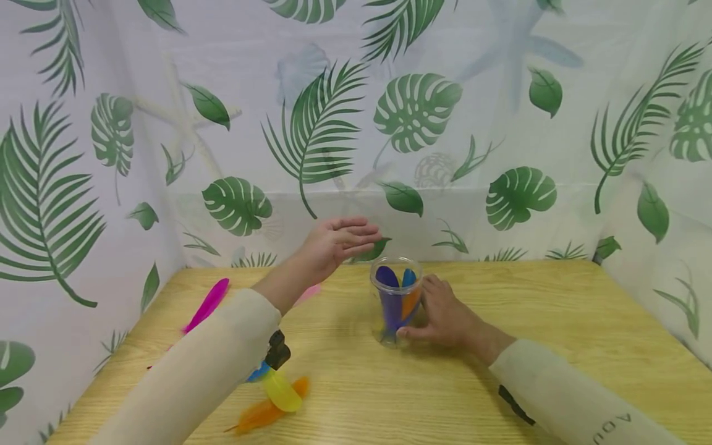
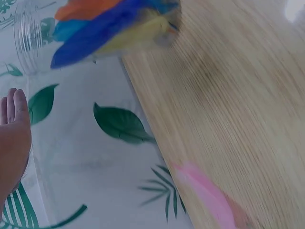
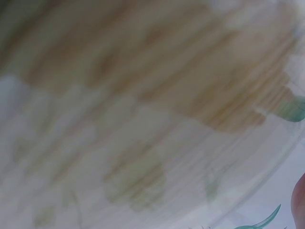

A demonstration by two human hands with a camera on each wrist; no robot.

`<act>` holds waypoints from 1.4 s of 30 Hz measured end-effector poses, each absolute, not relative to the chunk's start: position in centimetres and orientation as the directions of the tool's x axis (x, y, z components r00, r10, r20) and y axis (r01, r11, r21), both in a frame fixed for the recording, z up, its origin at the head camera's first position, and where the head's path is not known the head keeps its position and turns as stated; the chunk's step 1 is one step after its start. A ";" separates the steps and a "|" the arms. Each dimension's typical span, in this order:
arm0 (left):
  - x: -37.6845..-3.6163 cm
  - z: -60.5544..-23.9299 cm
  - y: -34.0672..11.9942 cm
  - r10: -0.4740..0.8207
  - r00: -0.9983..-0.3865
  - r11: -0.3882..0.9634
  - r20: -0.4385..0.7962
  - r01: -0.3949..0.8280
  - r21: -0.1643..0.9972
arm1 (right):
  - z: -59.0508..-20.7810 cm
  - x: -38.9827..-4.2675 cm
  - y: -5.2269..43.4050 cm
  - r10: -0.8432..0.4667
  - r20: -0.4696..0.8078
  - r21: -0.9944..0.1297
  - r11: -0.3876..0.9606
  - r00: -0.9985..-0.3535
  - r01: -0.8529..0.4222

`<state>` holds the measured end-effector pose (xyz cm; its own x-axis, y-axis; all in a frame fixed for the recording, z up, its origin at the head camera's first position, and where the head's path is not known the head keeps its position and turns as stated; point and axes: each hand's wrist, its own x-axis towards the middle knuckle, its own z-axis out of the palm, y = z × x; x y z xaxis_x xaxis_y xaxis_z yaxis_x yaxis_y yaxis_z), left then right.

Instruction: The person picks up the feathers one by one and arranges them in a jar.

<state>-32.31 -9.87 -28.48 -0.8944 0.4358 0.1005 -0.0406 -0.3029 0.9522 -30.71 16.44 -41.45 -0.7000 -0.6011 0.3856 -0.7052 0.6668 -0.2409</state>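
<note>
Our right hand (image 1: 445, 315) is curled round the side of a clear round plastic jar (image 1: 396, 301) that stands upright on the pale wooden table (image 1: 556, 334); fingers and thumb wrap its wall near the base. Our left hand (image 1: 339, 241) hangs in the air just above and to the left of the jar's open mouth, fingers straight and together, palm turned toward the jar, holding nothing.

Inside the jar, just left of the right hand's fingers, we see a dark blue feather (image 1: 389, 296), a lighter blue feather (image 1: 408, 278) and an orange feather (image 1: 410, 303) standing on end — the left wrist view shows the same bundle with a hint of yellow among them, though it is blurred. The right wrist view is too smeared to add anything.

Several feathers lie loose on the table: a magenta feather (image 1: 208, 304) well to the left of the left arm, a pale pink feather (image 1: 307, 294) just under the left wrist, and near the left elbow a yellow feather (image 1: 282, 392) lying over an orange one (image 1: 261, 415), with a bit of blue peeking out beside them.

So we judge the work partly done — some feathers are in the jar, at least four or five are left outside it.
</note>
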 end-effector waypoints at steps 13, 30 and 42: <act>-32.1 -30.6 -14.8 0.431 -0.902 -0.201 -0.002 -0.098 0.975 | -41.7 -30.7 17.0 -0.596 0.358 -0.250 0.681 -0.719 -0.689; -33.5 -34.1 -19.7 0.331 -0.934 -0.158 -0.135 -0.196 0.968 | -41.5 -30.5 16.6 -0.603 0.383 -0.210 0.681 -0.700 -0.702; -33.5 -35.3 -21.8 0.243 -0.949 -0.131 -0.201 -0.238 0.962 | -41.4 -30.6 16.5 -0.603 0.398 -0.178 0.689 -0.691 -0.703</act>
